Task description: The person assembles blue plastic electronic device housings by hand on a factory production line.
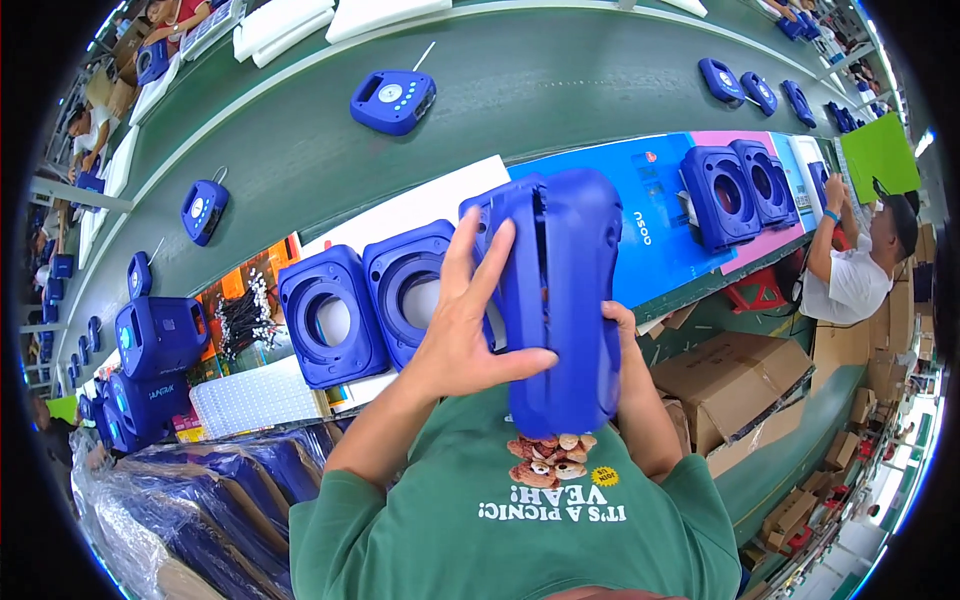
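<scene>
- A blue plastic speaker housing [560,300] was held upright at chest height, in the near centre of the view, lifted clear of the workbench.
- The left hand [470,330] lay against the housing's left face, fingers spread wide and flat, thumb pressed onto its side.
- The right hand [625,345] was mostly hidden behind the housing; only part of it showed at the right edge, seemingly curled round the back to support it.
- The step looked like an inspection or a turn of the housing between both hands.
- Any next move would call for a firm two-handed hold, since the shell looked bulky and smooth.
- Just beyond the hands, two blue front frames [375,300] with round openings stood side by side on the bench.
- Further right, more blue frames [740,190] stood on a blue and pink sheet.
- To the far side ran a green conveyor [560,90] carrying finished blue speakers [393,100], well apart from each other.
- At the near left, plastic-wrapped stacks [200,500] and assembled blue units [160,335] crowded the bench.
- At the right, another person [860,270] bent over the bench; cardboard boxes [730,380] sat below.
</scene>
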Tool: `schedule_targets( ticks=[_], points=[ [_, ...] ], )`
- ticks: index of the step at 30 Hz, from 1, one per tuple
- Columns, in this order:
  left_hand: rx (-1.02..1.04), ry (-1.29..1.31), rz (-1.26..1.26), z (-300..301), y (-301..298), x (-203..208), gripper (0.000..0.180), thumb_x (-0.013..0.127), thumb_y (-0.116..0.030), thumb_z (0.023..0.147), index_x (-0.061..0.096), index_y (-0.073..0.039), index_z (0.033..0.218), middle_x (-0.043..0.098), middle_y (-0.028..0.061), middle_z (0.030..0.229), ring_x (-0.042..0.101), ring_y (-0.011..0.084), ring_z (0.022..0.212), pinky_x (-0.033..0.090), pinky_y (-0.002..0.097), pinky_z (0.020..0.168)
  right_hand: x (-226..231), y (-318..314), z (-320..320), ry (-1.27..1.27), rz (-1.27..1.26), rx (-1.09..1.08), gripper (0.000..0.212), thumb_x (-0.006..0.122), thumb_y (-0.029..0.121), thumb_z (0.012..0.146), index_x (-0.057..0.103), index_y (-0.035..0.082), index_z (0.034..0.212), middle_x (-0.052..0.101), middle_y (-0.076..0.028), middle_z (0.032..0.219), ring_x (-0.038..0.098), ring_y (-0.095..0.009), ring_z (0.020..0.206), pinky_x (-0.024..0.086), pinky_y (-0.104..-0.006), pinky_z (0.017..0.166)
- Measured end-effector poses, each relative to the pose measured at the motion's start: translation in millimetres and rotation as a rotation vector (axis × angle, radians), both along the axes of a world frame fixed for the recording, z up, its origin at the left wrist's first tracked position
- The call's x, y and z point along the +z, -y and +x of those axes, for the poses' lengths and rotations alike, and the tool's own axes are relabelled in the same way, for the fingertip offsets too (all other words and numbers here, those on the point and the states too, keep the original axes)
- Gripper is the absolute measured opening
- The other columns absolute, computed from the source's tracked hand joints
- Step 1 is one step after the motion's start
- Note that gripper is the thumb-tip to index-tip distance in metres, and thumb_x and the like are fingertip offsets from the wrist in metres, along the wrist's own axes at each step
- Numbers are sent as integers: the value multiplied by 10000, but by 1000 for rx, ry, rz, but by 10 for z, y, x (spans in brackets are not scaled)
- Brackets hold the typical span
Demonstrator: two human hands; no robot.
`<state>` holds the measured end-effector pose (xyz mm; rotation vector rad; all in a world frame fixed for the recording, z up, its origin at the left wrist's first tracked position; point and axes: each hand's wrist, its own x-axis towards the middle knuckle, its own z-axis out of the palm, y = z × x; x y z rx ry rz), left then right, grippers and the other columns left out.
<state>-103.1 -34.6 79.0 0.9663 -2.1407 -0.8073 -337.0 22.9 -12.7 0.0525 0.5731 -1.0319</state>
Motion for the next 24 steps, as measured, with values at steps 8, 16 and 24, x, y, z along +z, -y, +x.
schedule_targets(
  ticks=[8,16,24],
  points=[
    [-4,-263,395,-229,556,254,886,905,-375,535,536,-17,1256,598,125,1170,556,223,1098,398,357,991,-267,190,-236,38,-230,291,680,549,295,795,377,26,1395,479,-239,1341,508,-383,1204,377,-508,1057],
    [171,-480,574,-396,685,270,260,715,-253,840,709,4,878,635,-7,741,551,63,704,441,209,655,-182,245,-29,21,-117,236,667,524,314,817,373,21,1396,484,-243,1334,515,-381,1198,379,-504,1057],
    [-33,-548,391,-347,541,314,298,637,-253,885,623,11,1021,643,66,916,574,116,822,463,271,762,-44,376,78,-13,-34,148,655,500,332,839,370,15,1397,489,-248,1328,521,-378,1191,381,-501,1056]
  ],
)
